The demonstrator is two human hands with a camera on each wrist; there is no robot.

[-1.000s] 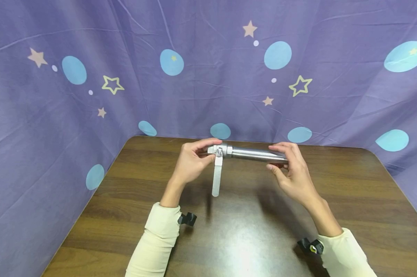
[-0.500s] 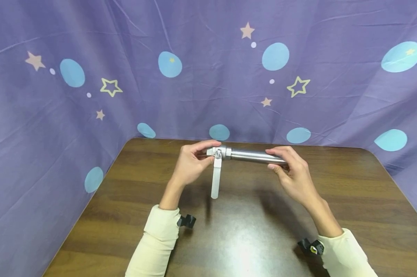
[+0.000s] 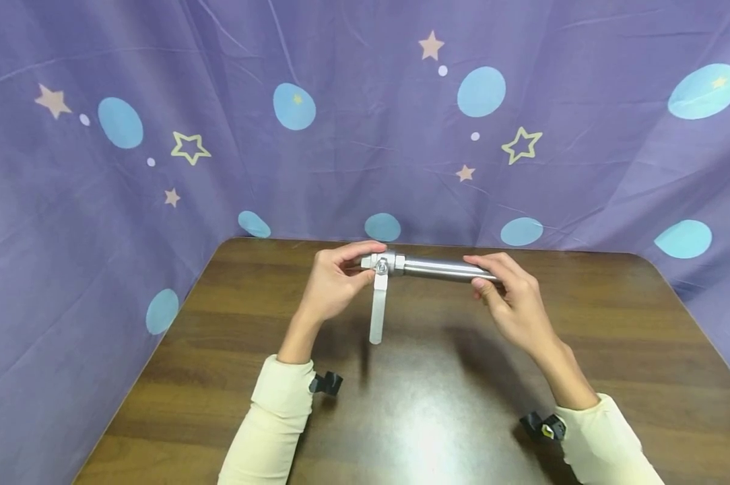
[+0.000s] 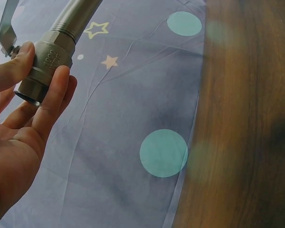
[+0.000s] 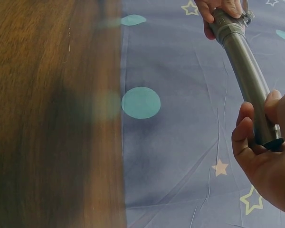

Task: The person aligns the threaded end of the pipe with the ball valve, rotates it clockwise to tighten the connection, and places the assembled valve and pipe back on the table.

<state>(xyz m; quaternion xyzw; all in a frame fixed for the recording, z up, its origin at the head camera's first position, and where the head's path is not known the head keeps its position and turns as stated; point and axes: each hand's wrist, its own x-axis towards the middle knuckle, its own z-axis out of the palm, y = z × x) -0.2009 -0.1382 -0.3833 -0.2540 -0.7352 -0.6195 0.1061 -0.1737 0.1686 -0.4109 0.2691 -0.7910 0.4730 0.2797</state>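
Observation:
A steel ball valve with a flat lever handle is joined to a shiny metal pipe, held nearly level above the table. My left hand pinches the valve body between thumb and fingers; in the left wrist view the valve's open end sits between them. The lever points toward me. At the pipe's other end my right hand grips it, thumb in front and fingers behind. In the right wrist view the pipe's end shows dark near the palm.
A brown wooden table lies below the hands, a bright glare on its front part. Behind and at the sides hangs a purple curtain with stars and blue dots. Black wrist-camera mounts sit by the cream sleeves.
My right thumb and fingers have closed in around the pipe's end, the thumb now lying against it. The valve and left hand have hardly moved; the head view has shifted slightly.

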